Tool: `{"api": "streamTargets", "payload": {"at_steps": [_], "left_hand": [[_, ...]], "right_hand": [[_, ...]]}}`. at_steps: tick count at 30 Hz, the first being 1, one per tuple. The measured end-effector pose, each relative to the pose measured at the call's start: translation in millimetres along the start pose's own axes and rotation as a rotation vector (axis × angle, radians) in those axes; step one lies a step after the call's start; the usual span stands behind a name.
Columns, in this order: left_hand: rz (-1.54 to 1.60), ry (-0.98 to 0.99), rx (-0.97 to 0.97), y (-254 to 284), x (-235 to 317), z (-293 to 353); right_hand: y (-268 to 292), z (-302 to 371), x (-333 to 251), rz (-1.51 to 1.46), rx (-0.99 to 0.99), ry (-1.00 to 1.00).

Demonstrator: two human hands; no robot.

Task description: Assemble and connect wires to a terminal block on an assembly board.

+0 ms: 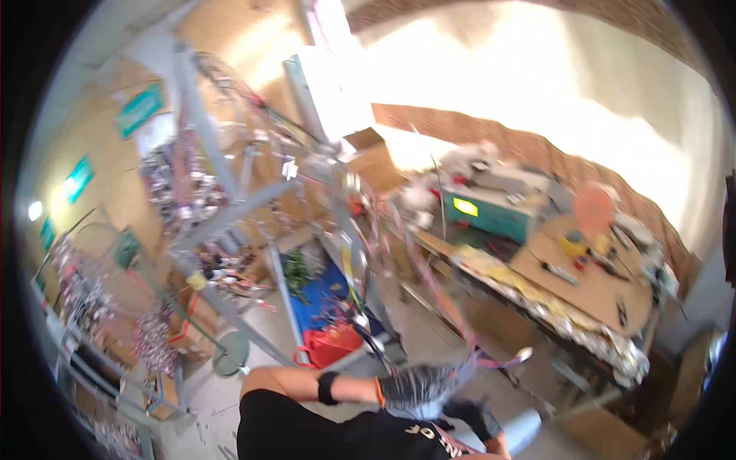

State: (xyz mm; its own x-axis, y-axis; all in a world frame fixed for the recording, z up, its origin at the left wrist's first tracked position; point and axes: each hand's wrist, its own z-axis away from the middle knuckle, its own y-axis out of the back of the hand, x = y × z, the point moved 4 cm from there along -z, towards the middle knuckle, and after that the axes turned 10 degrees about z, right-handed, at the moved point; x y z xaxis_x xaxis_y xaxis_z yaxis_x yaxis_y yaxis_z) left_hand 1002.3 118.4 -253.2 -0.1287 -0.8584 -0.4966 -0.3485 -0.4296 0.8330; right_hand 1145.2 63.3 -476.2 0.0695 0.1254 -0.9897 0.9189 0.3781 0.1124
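My left hand (420, 386) wears a grey striped glove with an orange cuff; a black band (328, 389) circles that wrist. It reaches across in front of my body, its fingers smeared by motion. Just beyond them runs a bundle of thin coloured wires (441, 295), with a pale end piece (524, 353) to the right. Whether the glove grips the wires cannot be made out. My right hand (475, 418), in a dark glove, is lower and to the right, close to the left one, above something light blue (523, 434). Its fingers are blurred too.
A grey metal frame (238, 208) hung with wires stands ahead. Below it are a blue-lined tray (318, 290) and a red bag (333, 346). To the right, a workbench (529, 268) carries a teal machine (487, 215) and hand tools. Racks of wire bundles (80, 287) line the left.
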Motion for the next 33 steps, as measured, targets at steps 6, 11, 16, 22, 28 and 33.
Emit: {"api": "streamTargets", "payload": {"at_steps": [6,11,16,22,28,33], "left_hand": [[1.297,0.632,-0.534,-155,118,13],[1.122,0.338,-0.667,-120,56,19],[1.239,0.196,-0.289,-90,-5,1],[0.928,0.515,-0.041,-31,-134,-26],[1.123,0.634,0.752,1,-225,-37],[1.077,0.661,0.703,3,-266,-4]], "right_hand": [[-5,-27,-50,-1.319,0.181,-0.249],[43,21,-25,-1.992,0.780,0.080],[88,86,-33,-1.357,1.194,0.533],[124,99,-118,-0.906,1.011,0.725],[154,58,-124,-1.479,0.646,0.954],[179,101,-89,-1.237,1.349,0.873]]}}
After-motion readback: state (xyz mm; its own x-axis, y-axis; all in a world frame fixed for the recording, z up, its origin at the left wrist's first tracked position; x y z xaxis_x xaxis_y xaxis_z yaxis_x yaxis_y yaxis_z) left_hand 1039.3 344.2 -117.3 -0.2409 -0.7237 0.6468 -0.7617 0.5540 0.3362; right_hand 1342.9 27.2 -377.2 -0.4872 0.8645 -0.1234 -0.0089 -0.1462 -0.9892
